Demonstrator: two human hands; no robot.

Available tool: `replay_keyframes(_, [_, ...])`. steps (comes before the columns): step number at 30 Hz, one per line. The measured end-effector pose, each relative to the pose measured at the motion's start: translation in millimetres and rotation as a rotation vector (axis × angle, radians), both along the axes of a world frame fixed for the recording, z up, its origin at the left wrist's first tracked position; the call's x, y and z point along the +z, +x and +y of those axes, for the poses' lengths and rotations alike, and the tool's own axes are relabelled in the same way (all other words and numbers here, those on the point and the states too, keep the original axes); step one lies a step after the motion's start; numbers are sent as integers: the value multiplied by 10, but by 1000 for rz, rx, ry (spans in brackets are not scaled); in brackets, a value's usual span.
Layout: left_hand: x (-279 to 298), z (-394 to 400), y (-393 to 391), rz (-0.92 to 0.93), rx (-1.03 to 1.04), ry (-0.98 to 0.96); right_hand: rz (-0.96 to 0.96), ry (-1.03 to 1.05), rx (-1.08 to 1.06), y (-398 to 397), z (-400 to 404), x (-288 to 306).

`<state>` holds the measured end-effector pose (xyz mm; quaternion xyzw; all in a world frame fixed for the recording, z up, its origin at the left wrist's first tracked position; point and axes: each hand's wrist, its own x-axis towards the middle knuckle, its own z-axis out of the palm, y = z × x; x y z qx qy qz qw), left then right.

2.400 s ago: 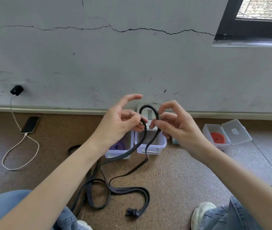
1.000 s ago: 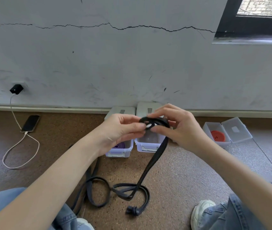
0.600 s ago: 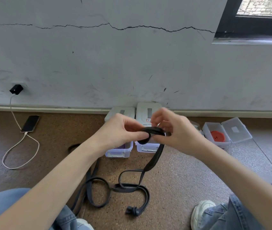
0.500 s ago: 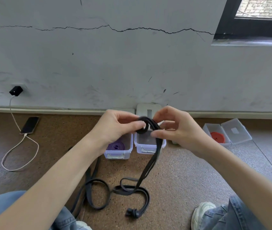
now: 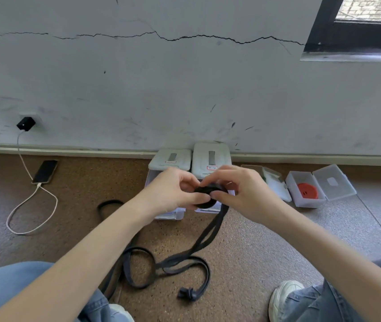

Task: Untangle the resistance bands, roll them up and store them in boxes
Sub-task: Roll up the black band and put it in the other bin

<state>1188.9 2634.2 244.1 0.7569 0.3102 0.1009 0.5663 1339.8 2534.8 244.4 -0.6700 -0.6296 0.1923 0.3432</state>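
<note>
Both hands, the left hand point(image 5: 173, 194) and the right hand point(image 5: 243, 194), pinch a small roll of the black band point(image 5: 208, 197) between curled fingers. The rest hangs below them to the floor point(image 5: 266, 247). I think rolling has just begun; next, keep winding it tight.

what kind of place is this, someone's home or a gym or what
Hard to say; probably a plain indoor room, not clearly a gym. A cracked grey wall, a speckled floor the person sits on, and a phone charging from a wall plug.
</note>
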Motion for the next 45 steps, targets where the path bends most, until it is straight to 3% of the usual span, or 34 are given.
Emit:
replay_keyframes(2, [54, -7, -2, -63, 38, -8, 127, -9, -4, 15, -6, 23])
replay_keyframes(5, [194, 68, -22, -351, 235, -178, 639, 49, -43, 75, -37, 104])
replay_keyframes(7, [269, 109, -29, -501, 319, -273, 745, 70, -45, 62, -55, 129])
replay_keyframes(15, [130, 24, 80, -539, 358, -361, 753, 182, -77, -108, 25, 41])
replay_keyframes(18, [68, 32, 60, -347, 273, -211, 726, 186, -121, -45, 9, 31])
replay_keyframes(22, [59, 42, 16, -71, 97, -40, 407, 169, -94, 13, 5, 58])
replay_keyframes(27, [89, -17, 32, -74, 28, -129, 174, 118, -29, -35, 19, 70])
replay_keyframes(33, [124, 59, 36, -297, 197, -228, 464, 108, -68, 75, 21, 130])
replay_keyframes(36, [130, 95, 34, -300, 198, -204, 378, 96, -72, 50, 21, 66])
replay_keyframes(42, [176, 102, -55, -76, -42, -113, 155, 44, -49, 84, 7, 65])
replay_keyframes(45, [185, 89, -36, -196, 31, -65, 428, 56, -20, 91, -11, 75])
